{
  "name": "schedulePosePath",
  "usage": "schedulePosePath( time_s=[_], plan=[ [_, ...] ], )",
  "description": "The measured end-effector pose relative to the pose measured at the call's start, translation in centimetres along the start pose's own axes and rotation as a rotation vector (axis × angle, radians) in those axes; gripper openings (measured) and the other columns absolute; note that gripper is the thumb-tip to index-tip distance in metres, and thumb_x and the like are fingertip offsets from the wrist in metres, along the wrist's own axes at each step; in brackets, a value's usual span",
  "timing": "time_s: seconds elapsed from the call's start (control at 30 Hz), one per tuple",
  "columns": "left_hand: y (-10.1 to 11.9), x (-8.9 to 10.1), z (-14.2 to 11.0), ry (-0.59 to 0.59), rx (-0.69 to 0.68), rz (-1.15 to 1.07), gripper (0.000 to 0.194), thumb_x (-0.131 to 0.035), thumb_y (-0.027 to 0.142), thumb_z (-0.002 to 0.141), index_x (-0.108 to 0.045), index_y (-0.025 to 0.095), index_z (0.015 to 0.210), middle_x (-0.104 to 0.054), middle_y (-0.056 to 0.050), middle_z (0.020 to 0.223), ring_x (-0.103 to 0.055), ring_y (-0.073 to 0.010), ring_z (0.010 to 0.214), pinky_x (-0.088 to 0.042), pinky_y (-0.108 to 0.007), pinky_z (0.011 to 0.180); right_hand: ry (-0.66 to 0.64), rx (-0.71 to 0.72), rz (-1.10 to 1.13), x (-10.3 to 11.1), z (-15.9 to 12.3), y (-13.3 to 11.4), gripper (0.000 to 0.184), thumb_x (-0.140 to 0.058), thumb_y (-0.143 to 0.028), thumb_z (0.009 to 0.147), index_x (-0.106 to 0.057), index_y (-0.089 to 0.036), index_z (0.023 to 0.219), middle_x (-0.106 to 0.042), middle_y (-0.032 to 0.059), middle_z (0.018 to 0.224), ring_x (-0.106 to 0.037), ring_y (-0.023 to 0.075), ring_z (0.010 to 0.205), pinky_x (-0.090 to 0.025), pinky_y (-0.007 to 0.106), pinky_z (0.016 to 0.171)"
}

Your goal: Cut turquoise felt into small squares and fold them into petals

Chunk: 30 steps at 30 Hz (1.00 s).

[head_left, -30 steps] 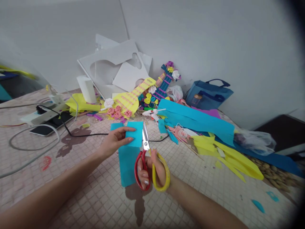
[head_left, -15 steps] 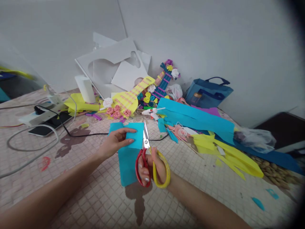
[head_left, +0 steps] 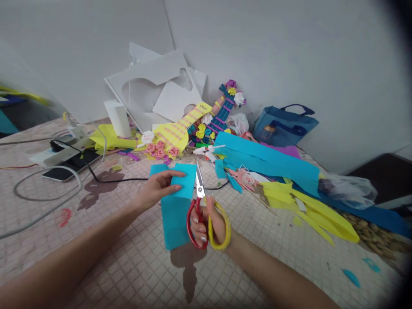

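Note:
Between its thumb and fingers, my left hand (head_left: 159,187) grips a folded piece of blue crepe paper (head_left: 185,180) above the tabletop. A longer blue strip (head_left: 175,225) hangs or lies below that piece; whether the two are joined I cannot tell. My right hand (head_left: 209,221) is closed around scissors (head_left: 200,189) with one red and one yellow handle. The blades point away from me, nearly together, along the right edge of the held paper.
Behind my hands lie a yellow paper guitar (head_left: 175,133), a dark blue one (head_left: 222,113) and a white glue gun (head_left: 206,150). A power strip (head_left: 59,152) and phone (head_left: 72,166) with cables lie left. Long blue (head_left: 267,156) and yellow paper (head_left: 322,216) spread right.
The scissors have shifted slightly right relative to the held paper, and their blades look closer together. My left hand keeps its grip. The whole view has shifted a little.

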<state>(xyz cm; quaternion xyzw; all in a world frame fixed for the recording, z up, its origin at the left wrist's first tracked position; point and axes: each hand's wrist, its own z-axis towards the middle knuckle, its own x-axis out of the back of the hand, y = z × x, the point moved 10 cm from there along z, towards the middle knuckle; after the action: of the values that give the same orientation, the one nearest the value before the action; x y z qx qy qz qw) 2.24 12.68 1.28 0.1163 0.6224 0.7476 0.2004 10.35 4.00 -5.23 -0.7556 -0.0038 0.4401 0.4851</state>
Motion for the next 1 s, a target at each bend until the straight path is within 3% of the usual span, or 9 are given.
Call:
schedulePosePath(
  time_s=[0.3, 0.43, 0.53, 0.6, 0.7, 0.77, 0.93, 1.0],
  plan=[
    [0.1, 0.6, 0.3, -0.02, 0.0, 0.087, 0.031, -0.072, 0.023, 0.073, -0.065, 0.018, 0.102, -0.064, -0.002, 0.083, -0.057, -0.0109, 0.067, -0.048, -0.021, 0.06, 0.121, 0.018, -0.022, 1.3, 0.0, -0.3, 0.068, -0.034, -0.087, 0.063, -0.044, -0.019, 0.063, -0.034, -0.0094, 0.042, -0.032, 0.0066, 0.031, -0.036, 0.021, 0.032],
    [0.4, 3.1, 1.3, 0.071, -0.032, 0.064, 0.032, -0.074, 0.025, 0.07, -0.066, 0.018, 0.1, -0.066, -0.004, 0.088, -0.06, -0.0135, 0.073, -0.05, -0.023, 0.063, 0.286, 0.082, -0.122, 3.6, -0.3, -2.3, 0.067, -0.037, -0.086, 0.063, -0.045, -0.019, 0.064, -0.034, -0.0095, 0.04, -0.033, 0.0067, 0.03, -0.032, 0.02, 0.032],
    [1.2, 7.1, 2.1, 0.25, -0.11, 0.112, 0.03, -0.074, 0.028, 0.07, -0.066, 0.019, 0.098, -0.067, -0.004, 0.092, -0.059, -0.0124, 0.073, -0.048, -0.02, 0.061, 0.425, 0.191, -0.355, 5.6, -1.1, -5.2, 0.064, -0.044, -0.082, 0.064, -0.046, -0.019, 0.067, -0.038, -0.0087, 0.04, -0.035, 0.0065, 0.032, -0.03, 0.018, 0.033],
    [0.9, 8.8, 2.7, 0.238, -0.096, 0.151, 0.036, -0.073, 0.032, 0.07, -0.065, 0.02, 0.102, -0.066, -0.003, 0.081, -0.057, -0.0109, 0.063, -0.046, -0.02, 0.054, 0.496, 0.224, -0.514, 6.5, -1.6, -6.7, 0.064, -0.047, -0.082, 0.062, -0.047, -0.018, 0.068, -0.039, -0.0082, 0.039, -0.036, 0.0067, 0.032, -0.029, 0.018, 0.034],
    [-0.7, 9.9, 3.4, 0.088, 0.031, 0.387, 0.041, -0.072, 0.038, 0.068, -0.065, 0.019, 0.103, -0.067, -0.004, 0.083, -0.059, -0.0145, 0.071, -0.048, -0.023, 0.06, 0.54, 0.203, -0.677, 7.5, -2.0, -7.7, 0.065, -0.043, -0.083, 0.063, -0.048, -0.018, 0.068, -0.039, -0.0076, 0.039, -0.036, 0.0074, 0.031, -0.028, 0.019, 0.033],
    [-1.5, 11.0, 3.3, 0.061, 0.112, 0.523, 0.042, -0.075, 0.039, 0.063, -0.067, 0.017, 0.098, -0.068, -0.007, 0.085, -0.061, -0.018, 0.072, -0.048, -0.025, 0.06, 0.565, 0.166, -0.81, 8.1, -2.4, -8.2, 0.062, -0.042, -0.08, 0.068, -0.05, -0.018, 0.07, -0.039, -0.0072, 0.041, -0.037, 0.0081, 0.031, -0.028, 0.02, 0.033],
    [-1.4, 12.8, 2.4, 0.132, 0.195, 0.929, 0.05, -0.058, 0.048, 0.074, -0.06, 0.013, 0.11, -0.068, -0.012, 0.088, -0.063, -0.0212, 0.067, -0.048, -0.029, 0.057, 0.644, 0.189, -1.427, 7.4, -3.8, -11.6, 0.043, -0.051, -0.061, 0.077, -0.058, -0.018, 0.075, -0.06, 0.004, 0.062, -0.056, 0.0174, 0.055, -0.04, 0.028, 0.051],
    [-0.1, 12.6, 2.1, 0.198, 0.144, 1.097, 0.047, -0.054, 0.045, 0.077, -0.06, 0.011, 0.109, -0.068, -0.015, 0.093, -0.064, -0.0256, 0.074, -0.048, -0.035, 0.064, 0.763, 0.093, -1.735, 7.5, -4.5, -13.0, 0.04, -0.052, -0.057, 0.078, -0.061, -0.018, 0.081, -0.066, 0.0097, 0.073, -0.061, 0.0231, 0.069, -0.041, 0.031, 0.06]
  ],
)
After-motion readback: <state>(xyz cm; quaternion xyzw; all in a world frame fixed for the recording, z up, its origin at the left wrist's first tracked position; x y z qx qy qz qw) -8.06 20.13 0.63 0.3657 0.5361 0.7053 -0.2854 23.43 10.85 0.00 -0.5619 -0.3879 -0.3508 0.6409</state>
